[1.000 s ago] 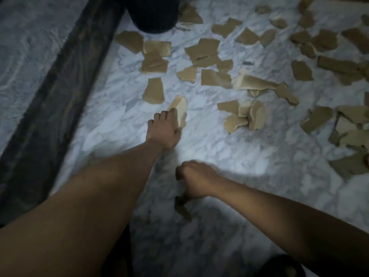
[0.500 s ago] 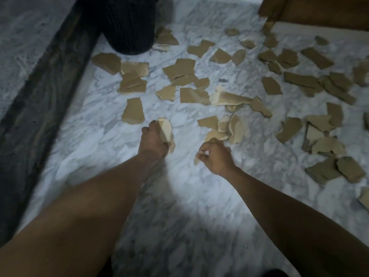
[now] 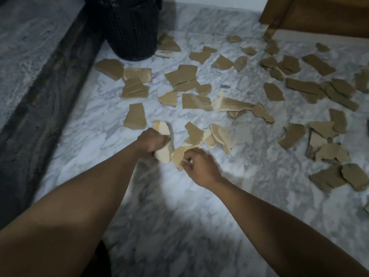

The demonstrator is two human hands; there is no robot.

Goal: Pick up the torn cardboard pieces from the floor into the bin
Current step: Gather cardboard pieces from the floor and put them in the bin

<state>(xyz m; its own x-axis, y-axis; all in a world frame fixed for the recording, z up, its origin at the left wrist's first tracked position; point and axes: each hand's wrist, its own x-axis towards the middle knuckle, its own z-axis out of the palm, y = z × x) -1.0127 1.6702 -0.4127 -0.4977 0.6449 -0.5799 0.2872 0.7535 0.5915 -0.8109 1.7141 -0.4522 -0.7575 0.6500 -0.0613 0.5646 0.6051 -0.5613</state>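
Several torn brown cardboard pieces (image 3: 199,101) lie scattered over the white marble floor (image 3: 179,196). My left hand (image 3: 152,141) grips a small stack of pale cardboard pieces (image 3: 162,152), which sticks out above and below the fist. Just to its right, my right hand (image 3: 196,165) pinches another cardboard piece (image 3: 179,153) close to the floor. The black mesh bin (image 3: 131,29) stands at the top left, well beyond both hands.
A dark stone strip (image 3: 40,100) runs along the left side of the floor. A wooden piece of furniture (image 3: 319,15) occupies the top right corner. More cardboard pieces (image 3: 327,150) lie in a heap at the right.
The view has tilted up, bringing the bin into sight. My right hand has moved up beside the left hand and now pinches a cardboard piece. My left hand still holds its stack.
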